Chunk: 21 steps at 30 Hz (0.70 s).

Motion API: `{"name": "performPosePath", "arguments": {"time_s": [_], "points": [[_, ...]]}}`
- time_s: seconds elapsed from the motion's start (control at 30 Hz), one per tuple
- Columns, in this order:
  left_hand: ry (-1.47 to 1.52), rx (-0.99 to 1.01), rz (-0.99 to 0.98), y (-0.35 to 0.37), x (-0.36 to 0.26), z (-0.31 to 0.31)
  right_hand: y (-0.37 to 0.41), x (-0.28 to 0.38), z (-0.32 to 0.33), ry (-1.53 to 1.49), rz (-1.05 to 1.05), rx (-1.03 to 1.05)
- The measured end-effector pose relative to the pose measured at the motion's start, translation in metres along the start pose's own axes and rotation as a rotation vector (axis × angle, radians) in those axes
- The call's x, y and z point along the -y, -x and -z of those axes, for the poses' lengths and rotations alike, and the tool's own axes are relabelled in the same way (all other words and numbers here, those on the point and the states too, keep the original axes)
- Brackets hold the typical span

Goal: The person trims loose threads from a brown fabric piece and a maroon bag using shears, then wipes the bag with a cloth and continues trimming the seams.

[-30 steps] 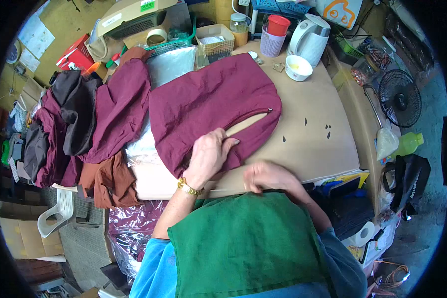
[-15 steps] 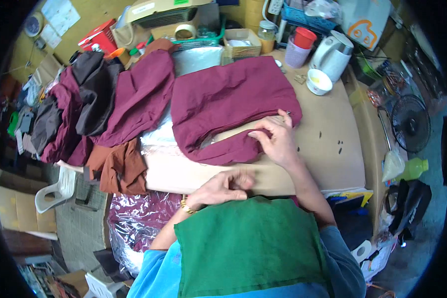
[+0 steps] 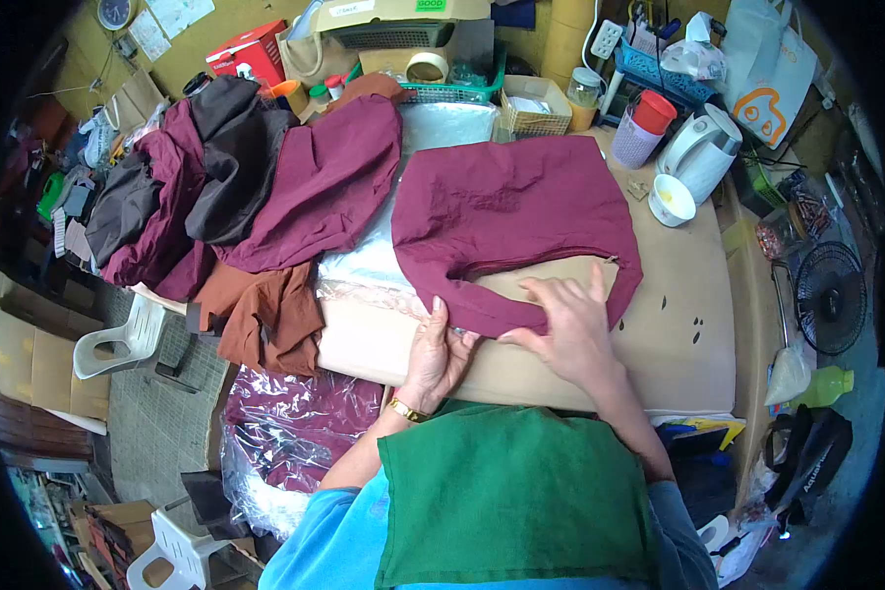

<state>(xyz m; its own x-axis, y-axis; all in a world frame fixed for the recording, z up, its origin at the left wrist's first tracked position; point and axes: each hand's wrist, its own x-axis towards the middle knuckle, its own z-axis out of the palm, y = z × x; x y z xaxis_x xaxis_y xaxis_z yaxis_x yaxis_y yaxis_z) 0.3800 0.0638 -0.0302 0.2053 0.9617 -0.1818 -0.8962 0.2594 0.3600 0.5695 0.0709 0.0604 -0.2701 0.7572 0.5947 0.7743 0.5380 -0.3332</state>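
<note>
A maroon garment, folded and with a long zipper, lies on the cardboard-covered table. Its zipped opening curves round a patch where the table surface shows through. At the garment's lower left edge is my left hand, fingers raised and apart against the fabric. My right hand hovers over the near right part of the opening, fingers spread, the thumb close to the lower edge strip. Neither hand appears to grip the cloth.
More maroon and dark garments are heaped on the left, with a rust-brown cloth below. Clear plastic packaging lies beside the garment. A white bowl and an electric kettle stand at the back right.
My left hand has moved up from near my body to the garment's lower left edge. My right hand has let go of the edge strip and spread its fingers. The camera view has shifted.
</note>
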Motion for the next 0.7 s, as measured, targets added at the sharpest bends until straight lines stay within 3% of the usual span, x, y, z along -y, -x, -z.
{"name": "performPosePath", "arguments": {"time_s": [0.03,0.1,0.17,0.23,0.27,0.37,0.43,0.47,0.5,0.53,0.57,0.6,0.63,0.67,0.7], "points": [[-0.019,-0.077,-0.002,0.004,0.001,-0.014,0.000,-0.002,-0.007,-0.001,0.002,-0.002],[-0.030,-0.113,-0.027,0.002,0.002,-0.005,0.001,-0.005,-0.020,-0.070,0.049,0.202],[-0.039,-0.148,-0.055,-0.003,0.003,0.014,0.003,0.001,-0.023,-0.170,0.035,0.190],[0.062,-0.121,-0.011,-0.006,0.006,0.033,0.007,0.009,-0.019,-0.303,-0.080,0.404],[0.066,-0.123,-0.007,-0.005,0.004,0.033,-0.001,0.009,-0.008,-0.279,-0.117,0.628],[0.012,-0.029,0.056,0.000,-0.016,0.029,0.002,-0.034,-0.006,-0.273,-0.051,0.638],[0.170,0.005,0.101,0.002,-0.037,0.041,0.017,-0.076,0.005,0.066,-0.085,0.819],[0.209,0.013,0.099,0.003,-0.050,0.051,0.019,-0.080,0.018,0.073,-0.098,0.818],[0.249,0.020,0.097,0.004,-0.061,0.061,0.018,-0.081,0.034,0.188,-0.279,0.923],[-0.068,0.099,0.138,0.011,-0.072,0.050,0.020,-0.082,0.048,0.303,-0.464,1.025],[-0.538,-0.355,0.154,0.023,-0.082,0.035,0.026,-0.085,0.059,0.309,-0.477,1.029],[-0.878,-0.196,0.159,0.025,-0.091,0.051,0.036,-0.087,0.068,-0.052,-0.461,0.853],[-1.302,-0.296,-0.051,0.033,-0.101,0.058,0.047,-0.088,0.075,-0.401,-0.436,0.655],[-1.428,-0.360,-0.230,0.032,-0.104,0.045,0.061,-0.097,0.072,-0.703,-0.699,0.490],[-1.545,-0.426,-0.419,0.031,-0.107,0.025,0.062,-0.095,0.072,-0.696,-0.712,0.490]]}}
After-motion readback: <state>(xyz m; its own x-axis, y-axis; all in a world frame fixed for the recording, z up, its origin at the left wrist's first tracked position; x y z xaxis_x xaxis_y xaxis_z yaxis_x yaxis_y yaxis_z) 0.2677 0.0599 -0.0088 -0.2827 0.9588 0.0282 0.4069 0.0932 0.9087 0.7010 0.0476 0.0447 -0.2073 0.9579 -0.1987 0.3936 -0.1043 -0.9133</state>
